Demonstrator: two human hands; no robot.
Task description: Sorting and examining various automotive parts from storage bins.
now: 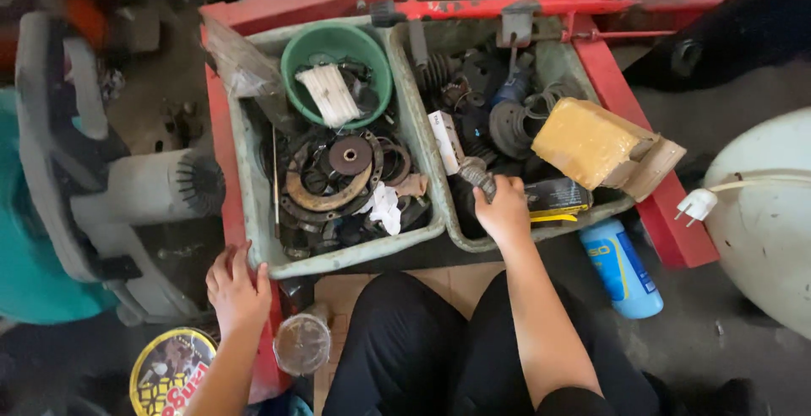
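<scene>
Two grey plastic tubs of greasy metal parts sit side by side in a red metal frame. My right hand is inside the right tub, closed around a dark metal part near its front left corner. My left hand rests flat with fingers spread on the front left corner of the left tub and the frame. The left tub holds a round clutch-like disc, a crumpled white rag and a green bowl with a white ribbed piece.
A yellow-wrapped block lies on the right tub's rim. A blue bottle lies on the floor, beside a white plug and white rounded body. A clear cup and round tin sit by my knees. A white finned machine stands left.
</scene>
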